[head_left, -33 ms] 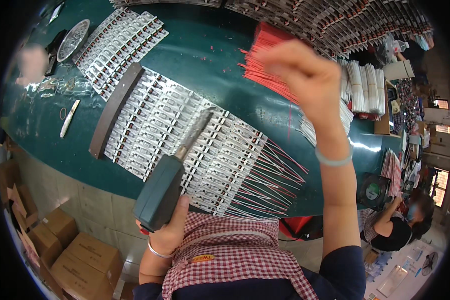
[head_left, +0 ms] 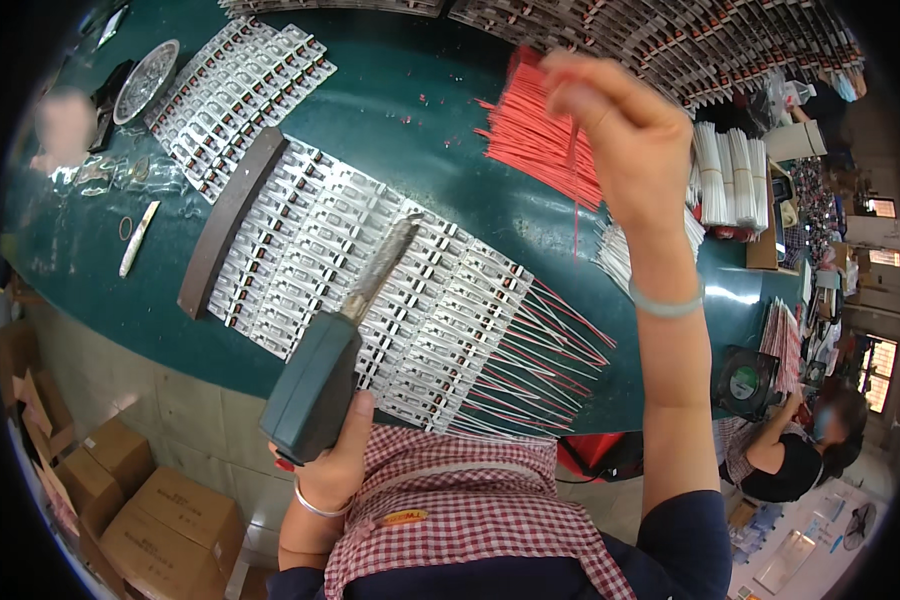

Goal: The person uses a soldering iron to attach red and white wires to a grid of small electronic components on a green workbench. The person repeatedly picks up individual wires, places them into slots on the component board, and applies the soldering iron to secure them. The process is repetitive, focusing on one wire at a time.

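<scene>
Two hands were at work: nearest, the left hand (head_left: 332, 472) was wrapped round a green soldering gun (head_left: 310, 388), thumb against its side, other fingers largely hidden, the long tip slanting over the silver strips (head_left: 325, 235). Those lay side by side, red and white leads (head_left: 542, 362) trailing off their right edge, and a dark bar (head_left: 232, 225) crossed the left end, probably weighing them flat. Further out, the right hand's (head_left: 635, 150) fingertips pressed together, seemingly pinching a red wire (head_left: 576, 225) that dangled by the red heap (head_left: 530, 125), handily placed on the green table (head_left: 400, 155).

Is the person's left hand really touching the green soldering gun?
Touching. The head view shows the left hand gripping the soldering gun, thumb against it.
</scene>
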### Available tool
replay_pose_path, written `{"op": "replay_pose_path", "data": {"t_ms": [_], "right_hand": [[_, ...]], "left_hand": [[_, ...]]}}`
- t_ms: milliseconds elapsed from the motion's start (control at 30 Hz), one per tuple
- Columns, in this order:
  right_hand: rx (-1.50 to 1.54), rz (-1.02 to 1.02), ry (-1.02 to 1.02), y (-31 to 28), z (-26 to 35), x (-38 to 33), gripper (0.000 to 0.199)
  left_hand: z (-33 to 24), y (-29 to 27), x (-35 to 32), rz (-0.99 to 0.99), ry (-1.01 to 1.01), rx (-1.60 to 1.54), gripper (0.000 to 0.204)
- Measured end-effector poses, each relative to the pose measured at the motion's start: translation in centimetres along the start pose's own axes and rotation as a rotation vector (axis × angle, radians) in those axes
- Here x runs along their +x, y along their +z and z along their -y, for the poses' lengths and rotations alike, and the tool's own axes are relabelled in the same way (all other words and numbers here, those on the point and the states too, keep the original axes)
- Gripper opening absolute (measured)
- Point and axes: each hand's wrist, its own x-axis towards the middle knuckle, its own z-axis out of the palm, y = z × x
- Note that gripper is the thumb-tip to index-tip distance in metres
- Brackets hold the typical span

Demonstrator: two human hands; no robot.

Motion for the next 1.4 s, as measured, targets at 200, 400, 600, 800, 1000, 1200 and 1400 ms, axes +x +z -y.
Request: {"op": "replay_pose_path", "data": {"t_ms": [200,400,600,800,1000,1200,1400], "right_hand": [[0.592,-0.222,-0.151,-1.8,-1.1,4.5,0.030],[0.515,-0.270,-0.158,-0.7,-1.3,6.6,0.027],[0.178,-0.116,-0.260,-0.7,1.9,6.8,0.024],[-0.892,0.574,-0.433,-0.6,5.4,3.4,0.018],[-1.509,0.753,-0.307,3.7,0.5,-4.3,0.006],[-1.439,0.636,-0.327,3.3,-0.4,-6.2,0.013],[-0.960,0.339,-0.213,2.8,-0.9,-9.3,0.029]], "left_hand": [[0.5,-0.3,0.1,-0.071,0.018,-0.069,0.040],[0.3,0.2,0.5,-0.103,-0.025,-0.179,0.042],[0.4,0.1,0.6,-0.108,-0.057,-0.203,0.044],[-0.5,-0.6,0.4,-0.067,-0.219,-0.274,0.046],[0.4,0.1,0.7,-0.085,-0.030,-0.170,0.037],[0.1,-0.2,0.4,-0.055,-0.038,-0.087,0.033],[-0.4,0.2,0.6,-0.010,-0.110,-0.083,0.033]]}}
